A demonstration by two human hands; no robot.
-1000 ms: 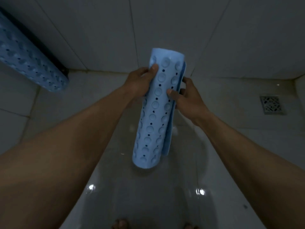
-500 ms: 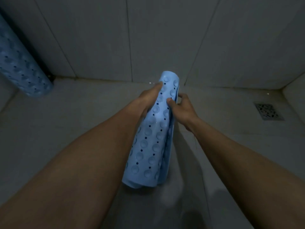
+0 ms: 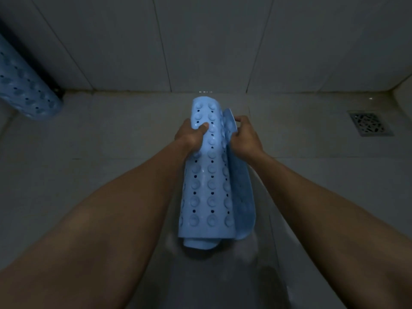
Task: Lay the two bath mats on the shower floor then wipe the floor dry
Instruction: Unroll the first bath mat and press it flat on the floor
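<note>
A rolled light-blue bath mat (image 3: 208,186) with suction cups and small holes is held low over the shower floor (image 3: 111,141), its near end close to the wet tiles. My left hand (image 3: 192,136) grips the roll near its far end. My right hand (image 3: 244,137) pinches the loose outer edge, which has peeled away on the right side. A second rolled blue bath mat (image 3: 21,85) leans at the far left against the wall.
A square metal drain grate (image 3: 370,124) sits in the floor at the right. Tiled walls (image 3: 211,41) close the back and both sides. The floor near me looks wet and shiny.
Both hands have lowered the mat toward the floor. Its outer flap has started to unroll to the right under my right hand.
</note>
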